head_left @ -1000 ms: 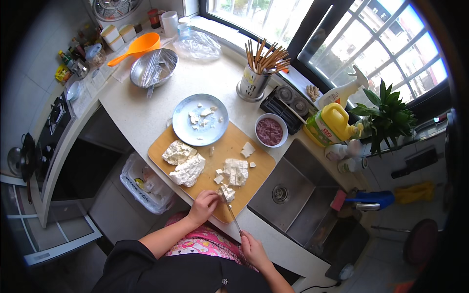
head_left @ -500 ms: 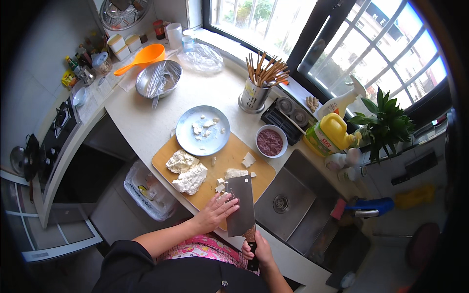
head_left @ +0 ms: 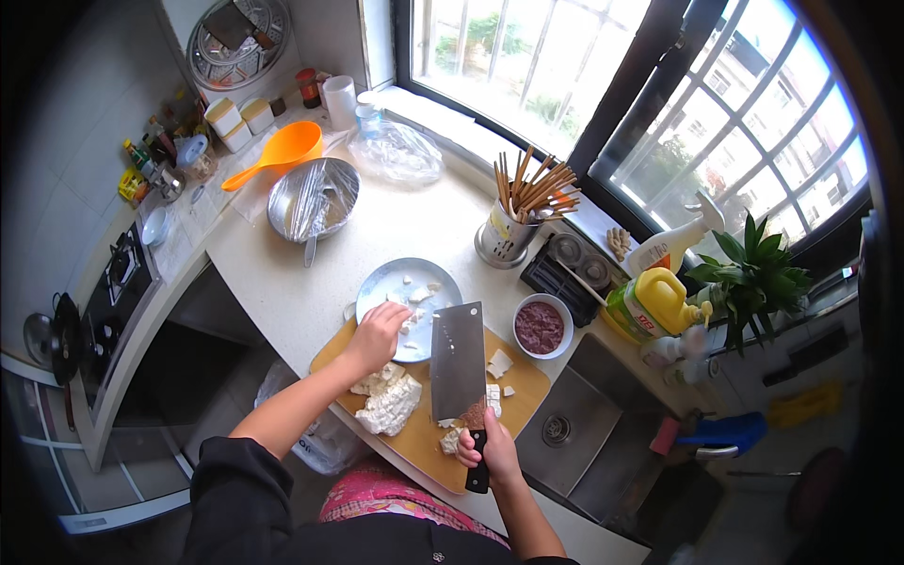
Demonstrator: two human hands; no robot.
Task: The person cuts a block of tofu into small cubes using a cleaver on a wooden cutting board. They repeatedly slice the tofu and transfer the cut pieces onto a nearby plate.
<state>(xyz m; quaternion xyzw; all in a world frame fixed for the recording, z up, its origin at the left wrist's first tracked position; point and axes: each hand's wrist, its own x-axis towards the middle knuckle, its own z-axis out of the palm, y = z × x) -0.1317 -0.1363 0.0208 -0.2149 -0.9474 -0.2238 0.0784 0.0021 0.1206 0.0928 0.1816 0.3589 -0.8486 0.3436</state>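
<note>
My left hand is over the near left part of a pale blue plate, its fingers drawn together and pointing down. White bits lie beside the fingertips; whether any are between them is hidden. My right hand grips the black handle of a cleaver, whose broad blade is above the wooden cutting board. Large crumbly white tofu chunks rest at the board's left. Smaller tofu pieces lie right of the blade, and others are partly hidden beneath it. The plate overlaps the board's far edge.
A bowl of purplish-red paste stands right of the board, near the steel sink. Behind are a chopstick holder, a film-covered metal bowl and an orange ladle. A yellow jug is by the window.
My left hand has moved from beside the blade, away from me, to the plate. The cleaver has lifted and shifted slightly away, still in my right hand. The whole view has shifted a little.
</note>
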